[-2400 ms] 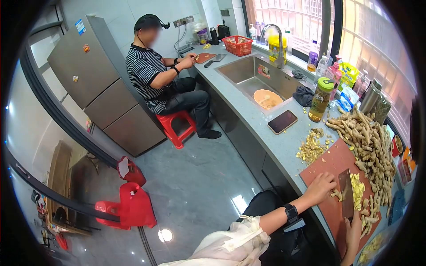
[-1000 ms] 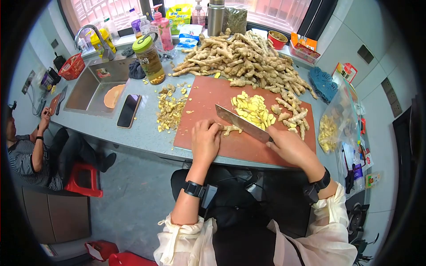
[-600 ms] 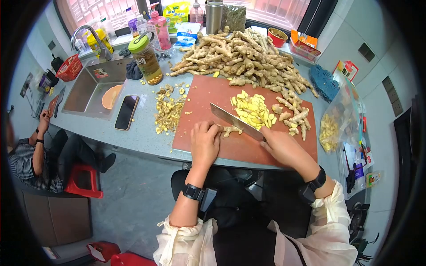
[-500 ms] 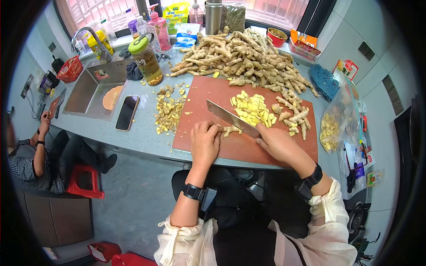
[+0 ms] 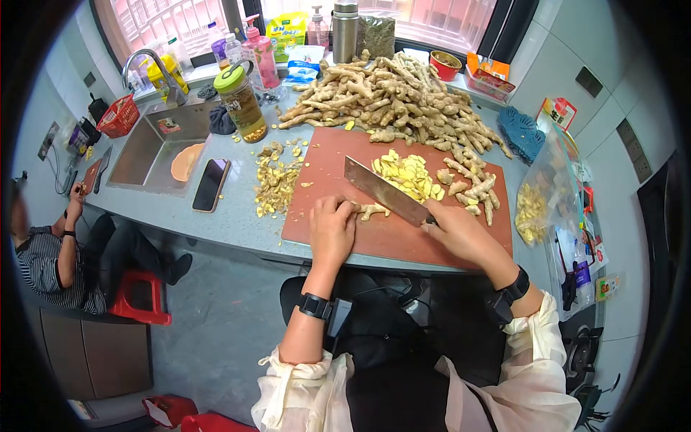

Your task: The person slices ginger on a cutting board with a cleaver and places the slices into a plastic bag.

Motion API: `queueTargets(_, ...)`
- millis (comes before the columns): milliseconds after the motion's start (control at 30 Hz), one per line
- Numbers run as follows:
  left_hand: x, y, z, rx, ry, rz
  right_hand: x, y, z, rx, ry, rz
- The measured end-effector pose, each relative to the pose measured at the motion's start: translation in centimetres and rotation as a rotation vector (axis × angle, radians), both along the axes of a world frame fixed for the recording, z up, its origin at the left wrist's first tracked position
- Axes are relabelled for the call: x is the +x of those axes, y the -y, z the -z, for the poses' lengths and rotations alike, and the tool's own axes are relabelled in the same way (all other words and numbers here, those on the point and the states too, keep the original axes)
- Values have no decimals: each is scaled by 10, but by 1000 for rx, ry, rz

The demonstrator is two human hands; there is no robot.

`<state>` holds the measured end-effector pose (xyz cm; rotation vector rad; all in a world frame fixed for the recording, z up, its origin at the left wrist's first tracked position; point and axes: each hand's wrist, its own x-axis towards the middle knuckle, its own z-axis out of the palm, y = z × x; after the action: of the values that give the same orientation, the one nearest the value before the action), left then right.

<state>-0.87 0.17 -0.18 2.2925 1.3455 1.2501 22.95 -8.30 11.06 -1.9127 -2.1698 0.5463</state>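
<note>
My right hand is wrapped round the handle of a broad cleaver, its blade slanting up and left over the reddish-brown cutting board. Under the bent fingers of my left hand is one end of a small ginger piece, flat on the board. Yellow ginger slices are heaped behind the blade. Right of them lie several ginger pieces. Peelings and scraps are scattered along the board's left edge. A large pile of whole ginger rises behind the board.
On the grey counter are a phone, a green-lidded jar and a sink. A plastic bag of ginger is at the right, near a blue basket. Another person sits at the far left.
The cleaver and my right hand have shifted slightly right, away from the small ginger piece. My left hand stays on that piece. The camera view has moved a little.
</note>
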Motion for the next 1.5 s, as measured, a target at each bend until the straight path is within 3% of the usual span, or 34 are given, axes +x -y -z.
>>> queueTargets(667,-2,-1,-2,14,4,9,-5,-13,6,-177,142,-31)
queueTargets(933,-2,-2,1,25,7,14,5,-16,20,-68,37,-32)
queueTargets(1133,-1,-2,2,20,13,10,-2,-10,-4,-77,-15,2)
queueTargets(1500,-2,-1,-1,3,15,20,-2,-8,-8,-60,60,-37)
